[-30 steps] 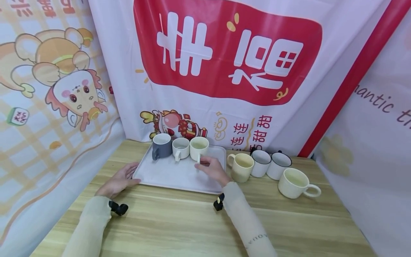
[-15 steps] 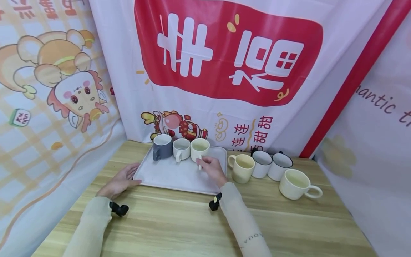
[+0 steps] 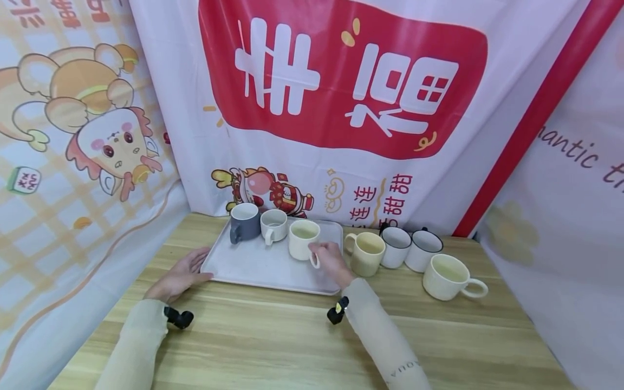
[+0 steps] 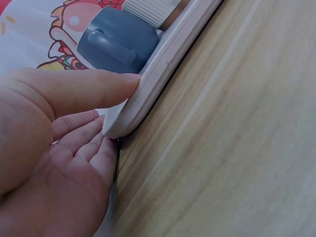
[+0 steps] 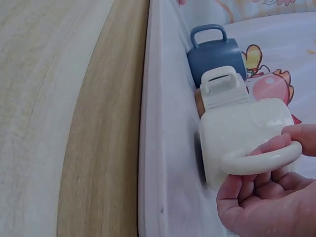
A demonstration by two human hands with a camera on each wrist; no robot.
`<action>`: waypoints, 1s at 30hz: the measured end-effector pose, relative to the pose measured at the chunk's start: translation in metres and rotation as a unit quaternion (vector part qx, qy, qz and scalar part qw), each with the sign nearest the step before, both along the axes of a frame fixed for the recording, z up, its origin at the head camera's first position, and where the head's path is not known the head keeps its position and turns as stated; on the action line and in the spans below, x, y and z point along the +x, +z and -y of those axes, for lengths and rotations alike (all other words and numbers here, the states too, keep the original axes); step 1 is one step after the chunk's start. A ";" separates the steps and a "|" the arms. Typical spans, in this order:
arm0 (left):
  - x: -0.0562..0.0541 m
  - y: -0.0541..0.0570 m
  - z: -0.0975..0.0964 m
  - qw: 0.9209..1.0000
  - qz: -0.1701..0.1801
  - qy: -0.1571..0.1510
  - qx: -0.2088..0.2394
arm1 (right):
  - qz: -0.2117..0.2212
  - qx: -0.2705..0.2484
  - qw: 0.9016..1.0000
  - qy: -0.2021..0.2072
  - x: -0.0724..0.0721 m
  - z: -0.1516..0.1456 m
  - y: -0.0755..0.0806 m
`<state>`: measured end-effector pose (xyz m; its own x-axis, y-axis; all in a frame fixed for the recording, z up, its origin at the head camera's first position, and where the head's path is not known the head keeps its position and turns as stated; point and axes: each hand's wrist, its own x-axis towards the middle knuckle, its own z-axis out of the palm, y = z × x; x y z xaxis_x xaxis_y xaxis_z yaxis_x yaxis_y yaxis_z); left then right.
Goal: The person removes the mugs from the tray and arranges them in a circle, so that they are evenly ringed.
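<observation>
In the head view, a cream mug (image 3: 302, 242) is gripped by the person's right hand (image 3: 330, 261) and held upright just to the left of that hand, above the right half of a pale grey tray (image 3: 263, 266); whether the mug's base touches the tray cannot be told. The tray's near corner is touched by the left hand (image 3: 182, 273), just to its right. Farther left of the right hand, a blue-grey mug (image 3: 247, 226) and a ribbed white cup (image 3: 276, 233) are stood on the tray. To the right of the right hand, a pale yellow mug (image 3: 366, 261), a white mug (image 3: 395, 253), a black-rimmed white mug (image 3: 422, 257) and an ivory mug (image 3: 441, 283) are set on the wooden table (image 3: 253, 336). In the left wrist view, the thumb (image 4: 94, 90) is laid on the tray's rim, the extended fingers (image 4: 81, 134) are placed at the corner, and the blue-grey mug is seen beyond the thumb. In the right wrist view, the loop handle (image 5: 261, 163) is enclosed by the right hand's curled fingers; beyond the cream mug, the ribbed white cup and then the blue-grey mug are seen.
</observation>
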<state>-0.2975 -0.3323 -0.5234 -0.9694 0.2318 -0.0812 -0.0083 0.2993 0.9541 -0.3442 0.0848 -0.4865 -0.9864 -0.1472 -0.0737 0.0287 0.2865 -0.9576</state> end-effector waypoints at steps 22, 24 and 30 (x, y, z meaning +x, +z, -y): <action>-0.001 0.002 0.003 1.000 0.002 0.002 -0.002 | 0.025 -0.091 0.993 0.078 0.069 -0.095 0.025; 0.000 0.002 0.004 1.000 0.003 0.003 -0.002 | 0.030 -0.098 0.992 0.072 0.081 -0.105 0.030; -0.001 -0.001 0.002 1.000 0.004 0.004 0.002 | 0.045 -0.105 0.992 0.049 0.119 -0.142 0.039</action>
<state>-0.2981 -0.3346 -0.5241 -0.9703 0.2252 -0.0884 -0.0183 0.2960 0.9550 -0.2250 0.2265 -0.4471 -0.9577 -0.2625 -0.1180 0.0983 0.0872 -0.9913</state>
